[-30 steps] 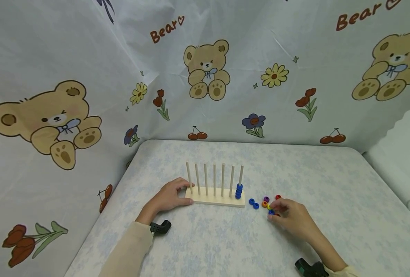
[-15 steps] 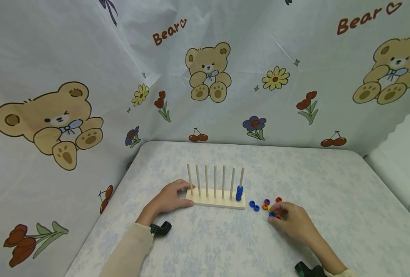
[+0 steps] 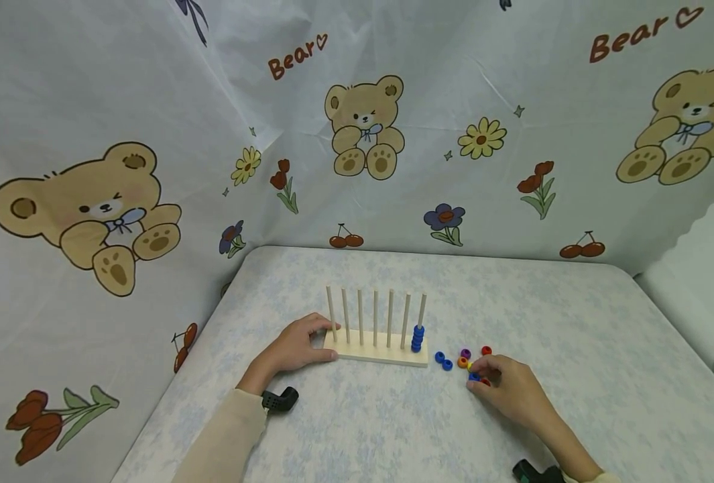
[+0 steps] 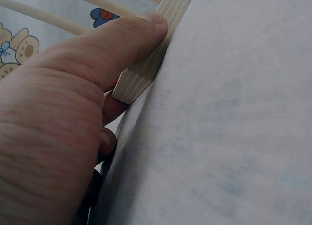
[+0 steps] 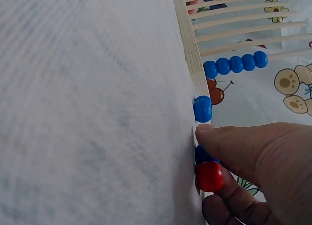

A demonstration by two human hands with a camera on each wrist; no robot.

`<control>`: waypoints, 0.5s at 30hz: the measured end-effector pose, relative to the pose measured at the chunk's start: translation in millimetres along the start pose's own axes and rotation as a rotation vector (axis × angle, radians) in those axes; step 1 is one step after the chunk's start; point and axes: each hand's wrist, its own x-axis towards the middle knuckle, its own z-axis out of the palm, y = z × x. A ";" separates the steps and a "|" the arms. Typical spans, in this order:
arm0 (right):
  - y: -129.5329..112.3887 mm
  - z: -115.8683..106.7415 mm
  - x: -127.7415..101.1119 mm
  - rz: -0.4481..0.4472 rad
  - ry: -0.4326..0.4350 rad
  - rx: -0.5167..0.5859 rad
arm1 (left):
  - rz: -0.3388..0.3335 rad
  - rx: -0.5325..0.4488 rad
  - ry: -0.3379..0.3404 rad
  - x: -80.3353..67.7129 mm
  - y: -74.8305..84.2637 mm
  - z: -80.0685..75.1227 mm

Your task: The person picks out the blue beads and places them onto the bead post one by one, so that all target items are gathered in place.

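Observation:
My left hand (image 3: 299,345) grips the left end of a pale wooden peg stand (image 3: 363,349), thumb along the front edge and fingers behind. Several upright pegs rise from its base. The rightmost peg carries a stack of blue beads (image 3: 417,339); in the right wrist view these stacked beads (image 5: 236,64) touch each other. To the right of the stand, my right hand (image 3: 510,389) is down at the table, pinching a blue bead (image 3: 474,377) between thumb and fingertips. In the right wrist view the thumb partly hides that blue bead (image 5: 206,154), and a red bead (image 5: 210,176) lies right beside it.
Two loose blue beads (image 3: 447,365) lie between stand and right hand. Purple (image 3: 466,353), orange (image 3: 462,362), yellow (image 3: 469,366) and red (image 3: 486,350) beads lie close to the right fingertips. A bear-print cloth (image 3: 365,201) hangs behind the table (image 3: 357,429).
The head view has tilted slightly, so everything appears a little lower. Both hands, the stand and the beads keep nearly the same places.

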 end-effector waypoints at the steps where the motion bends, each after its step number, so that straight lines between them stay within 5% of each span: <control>1: 0.4 0.0 -0.1 -0.002 0.001 0.003 | 0.006 0.002 0.002 0.0 0.1 -0.3; 15: 4.0 0.3 -1.1 -0.025 0.002 0.011 | 0.024 -0.007 0.019 -0.2 -0.7 -0.2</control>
